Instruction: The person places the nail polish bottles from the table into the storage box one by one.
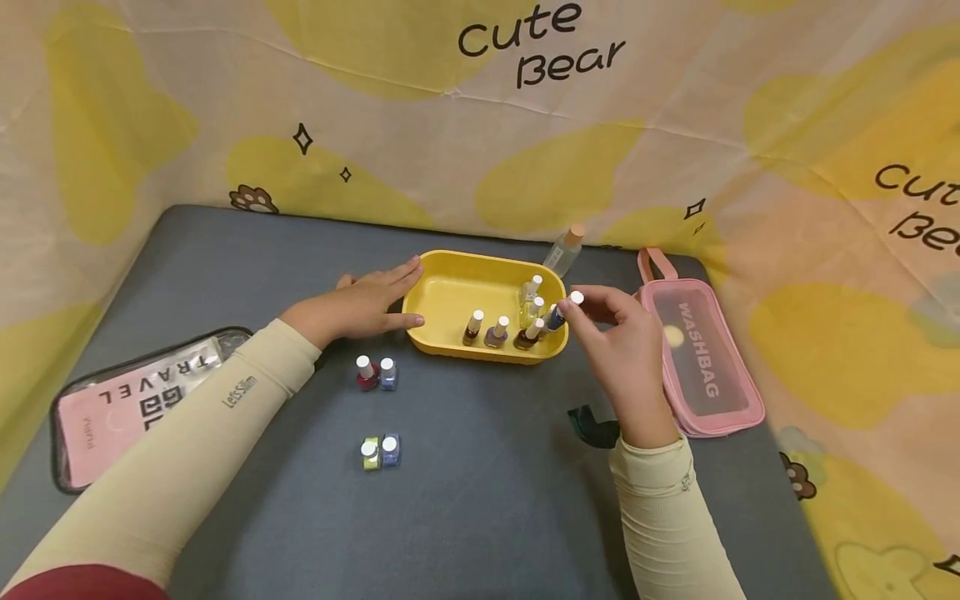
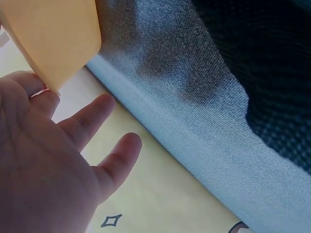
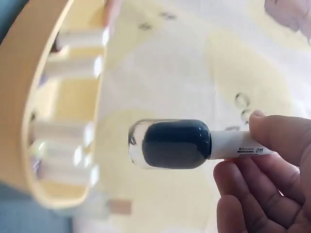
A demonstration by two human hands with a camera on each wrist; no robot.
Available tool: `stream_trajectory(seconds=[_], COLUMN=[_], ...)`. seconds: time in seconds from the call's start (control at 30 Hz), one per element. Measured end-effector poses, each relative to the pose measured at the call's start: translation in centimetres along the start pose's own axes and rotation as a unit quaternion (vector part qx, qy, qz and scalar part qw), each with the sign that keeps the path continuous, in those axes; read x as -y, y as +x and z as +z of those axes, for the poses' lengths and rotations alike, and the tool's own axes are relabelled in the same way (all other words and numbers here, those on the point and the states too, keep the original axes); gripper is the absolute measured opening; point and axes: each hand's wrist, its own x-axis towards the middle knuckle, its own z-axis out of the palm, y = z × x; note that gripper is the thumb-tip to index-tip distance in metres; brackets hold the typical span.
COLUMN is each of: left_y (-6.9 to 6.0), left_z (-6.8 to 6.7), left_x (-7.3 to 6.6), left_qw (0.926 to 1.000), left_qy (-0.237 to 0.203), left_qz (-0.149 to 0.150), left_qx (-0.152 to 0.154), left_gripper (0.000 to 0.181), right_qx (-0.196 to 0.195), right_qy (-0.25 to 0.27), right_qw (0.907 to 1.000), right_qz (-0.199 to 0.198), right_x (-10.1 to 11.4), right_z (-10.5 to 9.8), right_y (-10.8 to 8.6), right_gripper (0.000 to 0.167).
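A yellow oblong tray (image 1: 450, 302) stands on the grey table with several white-capped nail polish bottles upright in its right part. At the tray's left end rests my left hand (image 1: 367, 304), fingers stretched along the rim; in the left wrist view, fingertips touch the tray's edge (image 2: 58, 39). My right hand (image 1: 628, 358) pinches a dark blue nail polish bottle (image 3: 176, 144) by its white cap, between thumb and fingers. This bottle hangs over the tray's right end. The tray's bottles look blurred in the right wrist view.
In front of the tray stand a red polish (image 1: 367, 373), two blue ones (image 1: 388, 375) and a yellow-green one (image 1: 371, 454). A clear bottle (image 1: 562, 254) stands behind. A pink washbag (image 1: 697, 358) lies right, a travel pouch (image 1: 135, 400) left, a dark strip (image 1: 592, 427) near my right wrist.
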Motion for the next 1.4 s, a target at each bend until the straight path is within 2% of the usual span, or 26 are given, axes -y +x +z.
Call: stream_trajectory(seconds=[0.17,0.33,0.47,0.77,0.97,1.07,1.17,1.27,1.33,1.4], left_y=[-0.2,-0.1,-0.1,-0.1,0.0,0.0,-0.1,-0.1,-0.1,-0.1], left_z=[-0.1,0.0,0.0,0.0,0.2,0.2,0.1,0.0,-0.1,-0.1], left_x=[0.0,-0.1,-0.2,-0.2,0.1,0.1,0.0,0.0,-0.1,-0.1], left_qw=[1.0000,0.9999,1.0000,1.0000,1.0000,1.0000,1.0000,1.0000,1.0000,1.0000], left_qy=[0.000,0.002,0.002,0.002,0.003,0.001,-0.001,-0.002,0.001,0.002], left_qz=[0.008,0.011,0.006,0.007,0.007,0.007,0.005,0.005,0.005,0.003], left_qx=[-0.001,0.002,0.003,0.002,0.002,0.002,0.003,0.004,0.003,0.003], left_gripper=[0.091,0.091,0.092,0.091,0.092,0.092,0.092,0.092,0.091,0.091], right_qx=[0.017,0.025,0.022,0.006,0.014,0.014,-0.010,-0.030,-0.013,0.022], right_qy=[-0.025,-0.055,-0.066,-0.053,-0.051,-0.055,-0.055,-0.028,0.008,0.039], right_qw=[0.9989,0.9974,0.9971,0.9985,0.9986,0.9984,0.9979,0.9942,0.9893,0.9831], right_qz=[0.036,0.039,0.031,-0.007,-0.001,-0.002,-0.032,-0.099,-0.145,-0.177], right_x=[-2.8,-5.6,-7.0,-8.0,-8.1,-8.0,-7.3,-5.4,-3.7,-2.1], right_z=[1.1,2.9,3.8,4.8,4.9,4.8,4.9,5.3,6.0,6.9], right_y=[0.3,-0.3,-0.8,-1.7,-1.8,-1.9,-2.3,-3.2,-4.2,-5.4], right_gripper=[0.025,0.027,0.028,0.024,0.026,0.032,0.041,0.045,0.045,0.046])
